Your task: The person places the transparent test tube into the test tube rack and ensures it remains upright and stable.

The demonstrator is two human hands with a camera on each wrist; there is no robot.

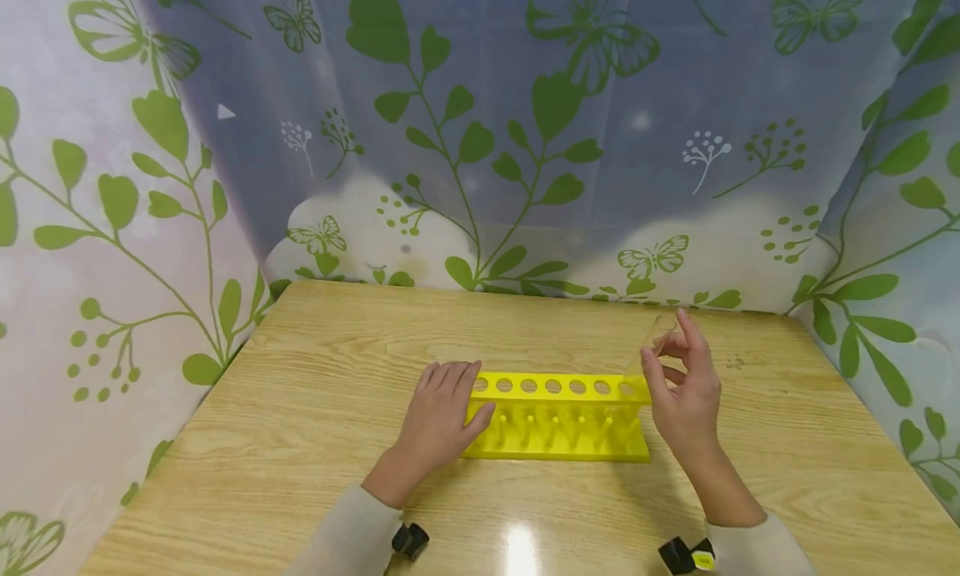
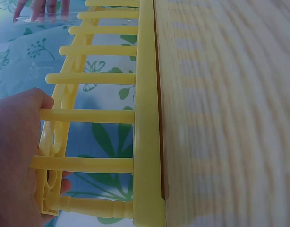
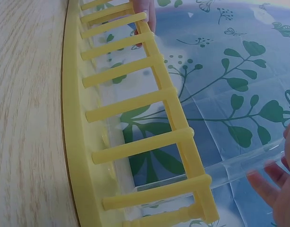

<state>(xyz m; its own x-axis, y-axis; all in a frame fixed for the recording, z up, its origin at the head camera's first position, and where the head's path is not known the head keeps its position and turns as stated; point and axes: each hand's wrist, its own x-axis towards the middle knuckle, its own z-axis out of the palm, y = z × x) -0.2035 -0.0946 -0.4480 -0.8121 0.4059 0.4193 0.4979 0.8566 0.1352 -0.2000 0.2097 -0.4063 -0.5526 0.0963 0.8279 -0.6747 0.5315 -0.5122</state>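
Note:
A yellow test tube rack [image 1: 555,454] with a row of round holes and upright pegs stands on the table. My left hand [image 1: 438,413] grips the rack's left end, thumb in front and fingers over the top bar. At the other end, my right hand [image 1: 686,393] pinches the upper part of a clear test tube [image 3: 230,171]. The tube slants through the rightmost hole, and its lower part shows behind the end peg in the right wrist view. In the left wrist view, the far fingers of the right hand [image 2: 50,8] appear beside the tube.
The rack rests on a light wood-grain table [image 1: 337,334]. Patterned cloth [image 1: 480,142] with leaves and butterflies hangs behind the table and along both sides. Each wrist wears a small black device, such as the left one [image 1: 410,541].

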